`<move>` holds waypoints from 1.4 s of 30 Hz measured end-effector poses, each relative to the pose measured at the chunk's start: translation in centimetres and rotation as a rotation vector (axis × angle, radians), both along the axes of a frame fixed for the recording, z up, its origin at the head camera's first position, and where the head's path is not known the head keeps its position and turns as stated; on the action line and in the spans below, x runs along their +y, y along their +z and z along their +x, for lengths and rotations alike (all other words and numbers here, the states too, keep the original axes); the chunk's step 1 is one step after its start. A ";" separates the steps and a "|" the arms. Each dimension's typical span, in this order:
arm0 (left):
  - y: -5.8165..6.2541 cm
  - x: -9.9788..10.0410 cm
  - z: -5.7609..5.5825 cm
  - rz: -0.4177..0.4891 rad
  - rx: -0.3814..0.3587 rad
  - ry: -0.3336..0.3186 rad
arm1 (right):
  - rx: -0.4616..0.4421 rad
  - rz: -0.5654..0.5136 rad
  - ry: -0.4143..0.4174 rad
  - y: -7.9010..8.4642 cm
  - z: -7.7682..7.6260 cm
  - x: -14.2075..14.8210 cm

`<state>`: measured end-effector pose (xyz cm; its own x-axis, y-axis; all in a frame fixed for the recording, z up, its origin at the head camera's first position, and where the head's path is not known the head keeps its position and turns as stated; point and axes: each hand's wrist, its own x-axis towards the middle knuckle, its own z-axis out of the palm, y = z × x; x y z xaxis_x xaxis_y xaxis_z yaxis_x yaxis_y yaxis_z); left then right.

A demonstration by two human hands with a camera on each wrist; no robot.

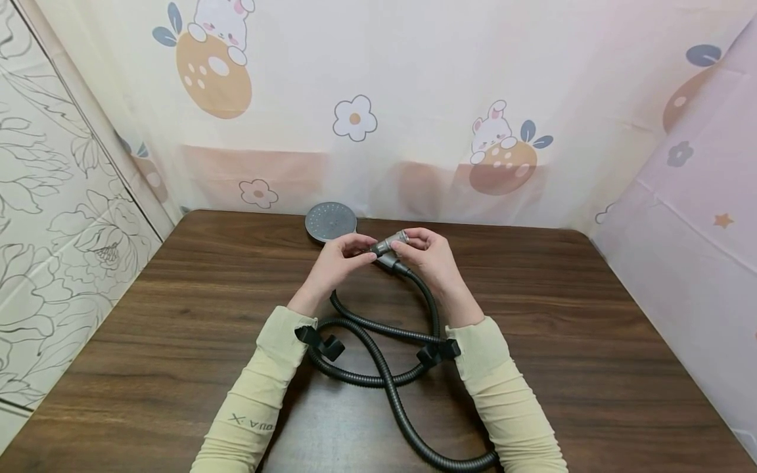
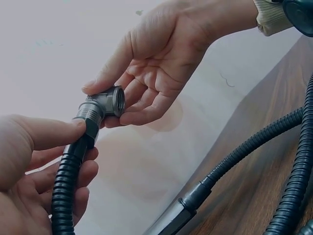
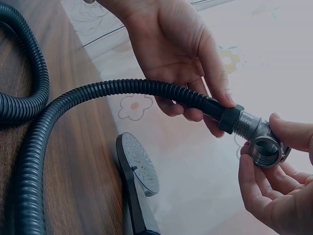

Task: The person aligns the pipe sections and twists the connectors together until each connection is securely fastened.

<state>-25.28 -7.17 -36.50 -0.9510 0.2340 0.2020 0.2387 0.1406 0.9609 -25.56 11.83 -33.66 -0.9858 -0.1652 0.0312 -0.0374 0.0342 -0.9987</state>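
Observation:
In the head view, both hands meet above the far middle of the table. My left hand [image 1: 334, 266] pinches the black hose nut [image 3: 229, 119] between thumb and fingers, at the end of a ribbed black shower hose [image 3: 117, 87]. A silvery metal angled fitting [image 2: 105, 101] is held by my right hand [image 1: 440, 269], thumb on top and fingers beneath. Bare threads [image 3: 245, 124] show between nut and fitting, and the fitting's round threaded opening faces outward. Beyond the hands, a handheld shower head [image 1: 331, 222] lies on the table, its grey spray face up, its handle partly hidden.
Loops of the hose [image 1: 369, 380] lie on the brown wooden table [image 1: 591, 368] under and between the forearms. One black wrist mount [image 1: 319, 343] sits at each cuff. A patterned curtain [image 1: 378, 66] hangs behind the table's far edge, and a flower-print panel [image 1: 65, 217] stands left.

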 end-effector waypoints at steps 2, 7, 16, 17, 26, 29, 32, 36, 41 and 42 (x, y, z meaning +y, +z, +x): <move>0.0 0.0 0.0 -0.021 -0.008 0.006 | -0.002 -0.002 0.002 0.0 0.0 0.0; 0.1 -0.1 -0.1 -0.108 -0.034 0.002 | 0.001 -0.003 0.009 -0.1 0.0 0.0; 0.2 -0.4 -0.1 -0.085 -0.047 -0.034 | 0.012 -0.005 0.009 0.0 0.0 0.1; 0.3 -0.4 -0.2 -0.067 -0.050 -0.042 | 0.012 -0.005 0.007 -0.1 0.0 0.1; 0.1 -0.5 -0.2 0.002 -0.033 -0.058 | 0.017 0.000 0.012 0.0 0.0 0.1; 0.1 -0.4 -0.1 -0.058 -0.031 -0.052 | 0.015 -0.010 0.015 -0.1 0.1 0.1; 0.1 -0.4 -0.1 -0.116 -0.031 -0.058 | 0.018 -0.014 0.022 0.0 0.1 0.1; 0.1 -0.4 -0.1 -0.108 -0.028 -0.067 | 0.018 -0.016 0.027 0.1 0.2 0.2; 0.2 -0.4 -0.1 -0.067 -0.025 -0.054 | 0.004 -0.020 0.024 0.2 0.2 0.2; 0.2 -0.3 0.0 -0.060 -0.023 -0.048 | 0.003 -0.022 0.024 0.2 0.3 0.2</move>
